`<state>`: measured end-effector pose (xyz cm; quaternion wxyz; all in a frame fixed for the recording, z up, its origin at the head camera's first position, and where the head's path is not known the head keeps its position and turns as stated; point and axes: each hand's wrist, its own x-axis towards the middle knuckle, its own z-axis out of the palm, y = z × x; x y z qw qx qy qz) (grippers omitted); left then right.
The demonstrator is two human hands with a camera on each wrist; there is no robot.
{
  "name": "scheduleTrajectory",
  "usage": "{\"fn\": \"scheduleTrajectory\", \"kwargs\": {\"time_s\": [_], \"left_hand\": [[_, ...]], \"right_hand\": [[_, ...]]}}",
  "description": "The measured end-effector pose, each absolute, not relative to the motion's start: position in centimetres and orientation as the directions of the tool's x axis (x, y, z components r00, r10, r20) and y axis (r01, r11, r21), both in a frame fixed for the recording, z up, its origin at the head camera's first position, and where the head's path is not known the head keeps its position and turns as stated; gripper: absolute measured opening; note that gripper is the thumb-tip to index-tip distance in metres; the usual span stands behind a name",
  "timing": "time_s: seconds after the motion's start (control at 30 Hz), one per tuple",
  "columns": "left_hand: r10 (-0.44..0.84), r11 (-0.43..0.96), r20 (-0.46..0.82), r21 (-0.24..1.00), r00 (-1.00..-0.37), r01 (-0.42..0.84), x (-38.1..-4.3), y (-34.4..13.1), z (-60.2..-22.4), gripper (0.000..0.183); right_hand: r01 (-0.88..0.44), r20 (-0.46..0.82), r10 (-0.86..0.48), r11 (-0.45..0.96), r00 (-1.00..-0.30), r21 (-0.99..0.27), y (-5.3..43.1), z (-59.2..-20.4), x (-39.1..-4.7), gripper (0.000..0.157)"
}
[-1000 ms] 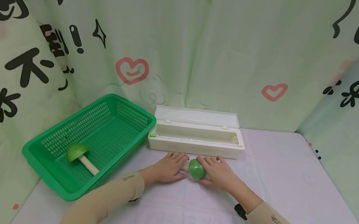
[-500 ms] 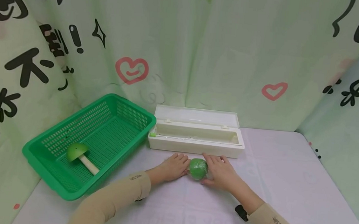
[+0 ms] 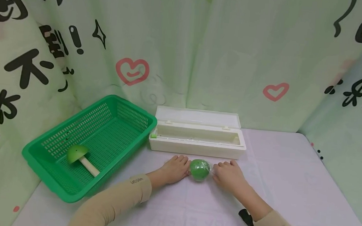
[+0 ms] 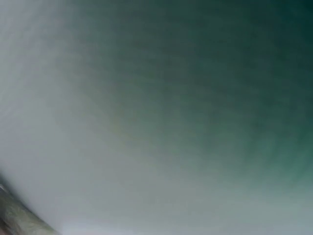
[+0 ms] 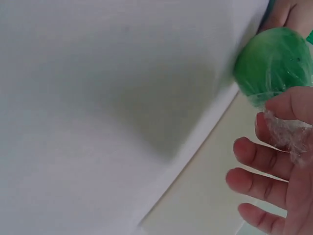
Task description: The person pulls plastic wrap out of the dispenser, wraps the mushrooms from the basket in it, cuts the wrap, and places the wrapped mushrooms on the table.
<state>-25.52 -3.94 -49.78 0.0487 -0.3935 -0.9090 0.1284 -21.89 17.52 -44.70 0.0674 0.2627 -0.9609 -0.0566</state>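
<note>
A round green object [image 3: 199, 170] wrapped in clear cling film sits on the table between both hands; its exact kind is hidden by the wrap. My right hand [image 3: 229, 176] pinches a crumpled twist of the cling film [image 5: 288, 134] between thumb and index finger, the other fingers loosely bent. On the opposite side, my left hand [image 3: 174, 169] has its fingers curled at the film's left end, close against the green object. Its fingertips are largely hidden, and the left wrist view is a blur.
Behind the hands stands a white cling film dispenser box [image 3: 197, 149] with its lid raised and a small green slider. On the left is a green perforated basket [image 3: 123, 158], holding a green-capped toy mushroom [image 3: 78, 153] with a pale stem. A printed curtain [image 3: 191, 57] encloses the table.
My left hand has moved right, in against the green object. My right hand has left its side, drawn slightly right and pinched the film, gathering it into a twist.
</note>
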Motion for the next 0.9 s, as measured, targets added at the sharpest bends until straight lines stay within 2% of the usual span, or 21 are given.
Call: {"fn": "scheduleTrajectory", "kwargs": {"time_s": [0.27, 0.47, 0.57, 0.63, 0.8, 0.9], "left_hand": [[0.715, 0.669, -0.004, -0.283, -0.699, 0.687, -25.4, -3.7, -49.9, 0.034], [0.701, 0.677, -0.005, -0.311, -0.714, 0.667, -25.3, -3.8, -49.9, 0.036], [0.704, 0.675, -0.005, -0.309, -0.710, 0.670, -25.4, -3.8, -49.9, 0.034], [0.707, 0.671, -0.007, -0.308, -0.707, 0.674, -25.4, -3.8, -49.9, 0.033], [0.706, 0.661, -0.038, -0.324, -0.707, 0.677, -25.5, -3.9, -49.8, 0.034], [0.704, 0.654, -0.058, -0.339, -0.708, 0.677, -25.4, -3.9, -49.7, 0.035]], "right_hand": [[-0.475, 0.145, -0.498, 0.864, -0.855, 0.167, 15.5, -43.8, -21.2, 0.021], [-0.528, 0.140, -0.554, 0.829, -0.821, 0.184, 15.4, -43.7, -20.5, 0.027], [-0.590, 0.179, -0.623, 0.781, -0.762, 0.206, 16.2, -43.8, -20.4, 0.020], [-0.630, 0.241, -0.677, 0.735, -0.695, 0.250, 16.7, -43.9, -20.8, 0.018], [-0.703, 0.363, -0.755, 0.649, -0.546, 0.292, 17.6, -44.2, -22.5, 0.028], [-0.739, 0.340, -0.782, 0.614, -0.523, 0.277, 17.6, -44.7, -23.4, 0.030]]}}
